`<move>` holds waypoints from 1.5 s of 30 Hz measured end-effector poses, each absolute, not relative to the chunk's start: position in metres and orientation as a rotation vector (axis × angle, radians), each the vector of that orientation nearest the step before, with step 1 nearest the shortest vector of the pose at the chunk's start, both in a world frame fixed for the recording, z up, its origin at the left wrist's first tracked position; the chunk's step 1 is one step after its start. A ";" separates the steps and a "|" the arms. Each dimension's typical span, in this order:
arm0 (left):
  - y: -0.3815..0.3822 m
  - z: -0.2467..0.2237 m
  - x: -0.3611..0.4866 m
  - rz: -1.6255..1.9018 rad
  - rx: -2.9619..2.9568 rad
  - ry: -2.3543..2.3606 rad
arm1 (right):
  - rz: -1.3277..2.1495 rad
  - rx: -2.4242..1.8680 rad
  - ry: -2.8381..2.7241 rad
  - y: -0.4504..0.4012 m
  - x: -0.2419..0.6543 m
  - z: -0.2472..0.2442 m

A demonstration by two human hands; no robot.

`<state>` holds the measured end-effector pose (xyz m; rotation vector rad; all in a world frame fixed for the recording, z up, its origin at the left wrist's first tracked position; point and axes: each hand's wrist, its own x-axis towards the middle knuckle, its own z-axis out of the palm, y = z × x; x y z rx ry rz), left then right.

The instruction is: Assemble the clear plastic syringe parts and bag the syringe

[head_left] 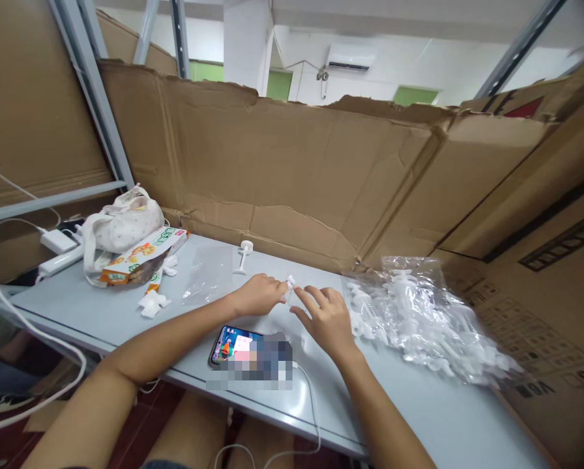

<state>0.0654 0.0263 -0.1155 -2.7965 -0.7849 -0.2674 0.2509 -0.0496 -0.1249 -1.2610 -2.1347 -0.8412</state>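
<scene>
"Two bare hands in the head view, then?"

"Two, near the middle of the frame. The left hand [260, 296] has its fingers curled in, pinching one small white piece [291, 283]. The right hand [326, 319] has its fingers parted, thumb and forefinger beside that piece; whether they press on it, I can't tell."

"So the piece is between the hands. Any others loose?"

"One white part with a round top [246, 247], standing just above the left hand in the frame. More fill the clear plastic bagging [429, 319] at centre right, too jumbled to count."

"What's below the hands?"

"One phone [231, 345], lower centre, its screen lit and partly blurred, with one white cable [315, 404] running from its right end down to the bottom edge."

"And the left side?"

"One flat clear bag [206, 277] left of the white part. Further left, one snack packet [145, 255], one pale cloth bag [123, 225] behind it, and one crumpled white tissue [152, 304] below it."

"Behind it all?"

"One long cardboard wall [272, 156] across the middle of the frame. Above it, one air conditioner [350, 57], upper right of centre."
</scene>
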 end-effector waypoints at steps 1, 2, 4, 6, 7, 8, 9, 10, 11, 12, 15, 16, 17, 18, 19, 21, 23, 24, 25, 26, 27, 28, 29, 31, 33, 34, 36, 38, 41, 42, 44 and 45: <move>0.026 -0.117 0.066 -0.275 -2.755 -0.775 | -0.797 -1.291 -2.120 -0.049 0.251 -0.126; 0.026 -0.119 0.066 -0.274 -2.719 -0.762 | -0.754 -1.313 -2.113 -0.048 0.252 -0.128; 0.027 -0.121 0.066 -0.263 -2.659 -0.728 | -0.657 -1.352 -2.111 -0.047 0.253 -0.131; 0.028 -0.122 0.065 -0.254 -2.612 -0.690 | -0.533 -1.395 -2.106 -0.047 0.253 -0.134; 0.028 -0.123 0.064 -0.249 -2.594 -0.673 | -0.460 -1.418 -2.100 -0.046 0.252 -0.135; 0.029 -0.122 0.063 -0.242 -2.585 -0.658 | -0.379 -1.442 -2.088 -0.046 0.252 -0.135; 0.030 -0.122 0.062 -0.230 -2.586 -0.643 | -0.293 -1.466 -2.075 -0.046 0.251 -0.135; 0.031 -0.122 0.061 -0.214 -2.598 -0.625 | -0.207 -1.491 -2.062 -0.045 0.250 -0.135; 0.032 -0.121 0.061 -0.195 -2.617 -0.605 | -0.129 -1.515 -2.050 -0.045 0.249 -0.135; 0.034 -0.120 0.061 -0.177 -2.642 -0.588 | -0.068 -1.534 -2.040 -0.044 0.248 -0.135; 0.041 -0.117 0.062 -0.196 -2.756 -0.704 | 0.011 -1.563 -1.993 -0.042 0.248 -0.135; 0.045 -0.116 0.061 -0.231 -2.785 -0.818 | 0.021 -1.569 -1.964 -0.041 0.249 -0.136; 0.051 -0.114 0.060 -0.271 -2.796 -0.951 | 0.027 -1.574 -1.926 -0.040 0.251 -0.136; 0.058 -0.112 0.058 -0.311 -2.781 -1.100 | 0.033 -1.578 -1.883 -0.040 0.253 -0.137; 0.066 -0.110 0.055 -0.340 -2.739 -1.221 | 0.036 -1.577 -1.838 -0.038 0.256 -0.137; 0.086 -0.108 0.044 -0.382 -2.617 -1.476 | 0.030 -1.550 -1.757 -0.037 0.263 -0.136; 0.107 -0.109 0.031 -0.409 -2.480 -1.757 | 0.024 -1.507 -1.689 -0.035 0.268 -0.135; 0.116 -0.111 0.025 -0.409 -2.431 -1.878 | 0.022 -1.488 -1.659 -0.035 0.269 -0.134; 0.124 -0.113 0.020 -0.404 -2.401 -1.980 | 0.022 -1.473 -1.633 -0.034 0.270 -0.133; 0.131 -0.115 0.016 -0.402 -2.382 -2.058 | 0.027 -1.463 -1.611 -0.034 0.271 -0.132; 0.136 -0.118 0.014 -0.403 -2.375 -2.120 | 0.035 -1.456 -1.593 -0.034 0.271 -0.132; 0.140 -0.121 0.014 -0.406 -2.376 -2.167 | 0.047 -1.451 -1.581 -0.034 0.271 -0.132; 0.142 -0.124 0.016 -0.413 -2.381 -2.201 | 0.059 -1.447 -1.570 -0.034 0.270 -0.132; 0.145 -0.129 0.021 -0.432 -2.398 -2.245 | 0.082 -1.436 -1.548 -0.034 0.269 -0.133; 0.146 -0.132 0.028 -0.458 -2.417 -2.266 | 0.098 -1.421 -1.524 -0.033 0.269 -0.134; 0.145 -0.132 0.032 -0.476 -2.432 -2.265 | 0.107 -1.410 -1.507 -0.033 0.269 -0.134; 0.142 -0.130 0.037 -0.528 -2.482 -2.228 | 0.148 -1.371 -1.449 -0.032 0.270 -0.134; 0.133 -0.124 0.040 -0.601 -2.564 -2.128 | 0.245 -1.299 -1.349 -0.031 0.271 -0.132; 0.110 -0.112 0.045 -0.712 -2.731 -1.886 | 0.446 -1.155 -1.149 -0.031 0.272 -0.129; 0.100 -0.108 0.046 -0.734 -2.785 -1.809 | 0.502 -1.110 -1.095 -0.031 0.272 -0.128; 0.077 -0.103 0.049 -0.841 -2.962 -1.494 | 0.592 -1.040 -1.031 -0.031 0.271 -0.128; 0.065 -0.101 0.050 -0.897 -3.035 -1.328 | 0.633 -1.013 -1.019 -0.031 0.270 -0.128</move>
